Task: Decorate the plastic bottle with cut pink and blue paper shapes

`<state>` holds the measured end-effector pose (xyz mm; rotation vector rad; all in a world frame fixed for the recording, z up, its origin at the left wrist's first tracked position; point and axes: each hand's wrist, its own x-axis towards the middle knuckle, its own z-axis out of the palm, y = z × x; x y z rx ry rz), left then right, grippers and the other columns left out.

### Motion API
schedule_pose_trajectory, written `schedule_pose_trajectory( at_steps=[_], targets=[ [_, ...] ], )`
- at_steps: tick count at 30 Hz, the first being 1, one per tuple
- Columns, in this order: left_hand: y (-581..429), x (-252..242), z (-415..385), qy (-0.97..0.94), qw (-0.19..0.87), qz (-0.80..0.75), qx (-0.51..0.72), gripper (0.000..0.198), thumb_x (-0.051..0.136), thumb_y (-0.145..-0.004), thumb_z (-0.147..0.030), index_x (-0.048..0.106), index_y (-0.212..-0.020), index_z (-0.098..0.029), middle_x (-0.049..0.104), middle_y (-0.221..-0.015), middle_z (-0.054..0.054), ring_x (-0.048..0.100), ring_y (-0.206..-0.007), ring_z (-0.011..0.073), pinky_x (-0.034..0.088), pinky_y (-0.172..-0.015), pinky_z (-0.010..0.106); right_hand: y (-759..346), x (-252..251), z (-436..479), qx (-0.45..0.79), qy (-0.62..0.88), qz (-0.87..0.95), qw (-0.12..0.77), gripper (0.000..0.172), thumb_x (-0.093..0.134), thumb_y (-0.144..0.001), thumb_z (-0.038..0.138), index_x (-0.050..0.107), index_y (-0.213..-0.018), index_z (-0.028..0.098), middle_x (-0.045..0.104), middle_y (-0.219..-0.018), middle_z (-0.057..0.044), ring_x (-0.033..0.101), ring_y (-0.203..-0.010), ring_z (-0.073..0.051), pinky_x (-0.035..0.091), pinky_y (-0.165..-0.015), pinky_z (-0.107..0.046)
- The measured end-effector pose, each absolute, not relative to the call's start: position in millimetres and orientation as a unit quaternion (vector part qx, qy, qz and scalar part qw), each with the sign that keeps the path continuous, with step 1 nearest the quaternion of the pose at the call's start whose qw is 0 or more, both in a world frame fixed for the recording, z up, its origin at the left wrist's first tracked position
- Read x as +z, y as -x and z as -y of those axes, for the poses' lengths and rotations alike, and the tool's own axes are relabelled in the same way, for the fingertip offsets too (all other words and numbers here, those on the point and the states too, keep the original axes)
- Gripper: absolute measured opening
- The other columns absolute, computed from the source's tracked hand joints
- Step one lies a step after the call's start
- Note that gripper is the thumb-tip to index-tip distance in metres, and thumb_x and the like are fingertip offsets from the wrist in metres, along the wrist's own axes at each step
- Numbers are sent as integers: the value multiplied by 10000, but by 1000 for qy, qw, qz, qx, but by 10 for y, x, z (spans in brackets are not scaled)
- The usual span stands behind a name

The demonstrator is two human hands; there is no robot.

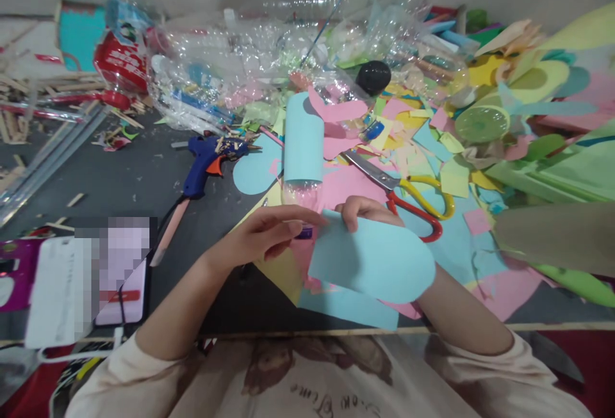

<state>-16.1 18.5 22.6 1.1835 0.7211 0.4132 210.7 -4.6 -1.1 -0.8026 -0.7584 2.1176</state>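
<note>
A light blue paper piece with one rounded end is in my right hand, thumb over its upper edge and most of the other fingers hidden behind it. My left hand is at the paper's upper left corner, index finger stretched out to touch it, thumb apart from the sheet. Just beyond my hands stands a clear plastic bottle wrapped in a light blue paper tube. Scissors with red and yellow handles lie open behind my right hand.
A blue glue gun lies to the left with a glue stick. A phone and a white card are at the left front. Plastic bottles and wrap line the back. Coloured paper scraps cover the right side.
</note>
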Motion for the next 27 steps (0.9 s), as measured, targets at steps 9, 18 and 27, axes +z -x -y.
schedule_pose_trajectory(
  at_steps=[9,18,27],
  targets=[
    [179,37,-231,-468,743,-374,297,510,561,-852,-527,653,-1216,-182,272,-444,-91,204,-399,60,161,-383,203,-1927,-164,-14,792,325,327,400,278,717,-735,465,615,-723,207,480,-429,68,427,-403,-97,373,-449,-250],
    [140,77,-213,-635,591,-387,313,350,560,-878,-472,729,-1083,-244,715,-927,51,362,-419,43,292,-394,216,-1885,-260,58,751,374,326,436,351,699,-775,444,535,-602,185,353,-423,96,285,-391,-55,287,-439,-244],
    [261,-37,-373,-624,426,-542,369,329,553,-862,-366,656,-1140,-220,650,-1169,66,651,-894,139,529,-815,258,-1860,-348,55,597,508,284,552,222,729,-714,362,691,-891,235,716,-795,-5,658,-872,-203,493,-944,-394]
  ],
)
